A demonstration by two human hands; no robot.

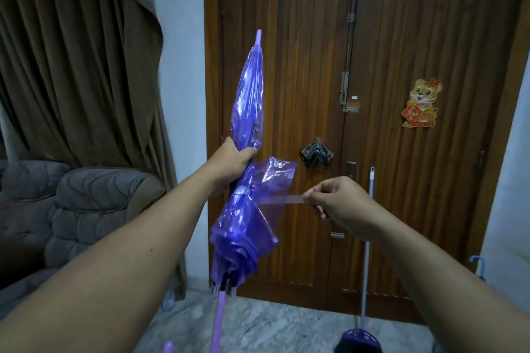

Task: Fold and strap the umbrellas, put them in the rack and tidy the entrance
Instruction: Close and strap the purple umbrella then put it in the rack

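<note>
A translucent purple umbrella (pixel 248 112) is folded and held upright in front of me, tip up, its lilac shaft (pixel 219 321) running down to the bottom edge. My left hand (pixel 233 162) grips the bunched canopy around its middle. My right hand (pixel 339 203) pinches the end of the umbrella's clear purple strap (pixel 282 199), pulled out taut to the right from the canopy. One loose fold of canopy sticks out above the strap. A blue curved handle (pixel 478 262) of another umbrella shows at the right edge.
A wooden double door (pixel 401 66) fills the wall ahead, with a tiger sticker (pixel 421 103) and a dark folded item (pixel 317 155) hanging on it. A broom (pixel 365 266) leans against the door. A grey sofa (pixel 71 209) and brown curtain (pixel 71 51) stand left. The floor is marble.
</note>
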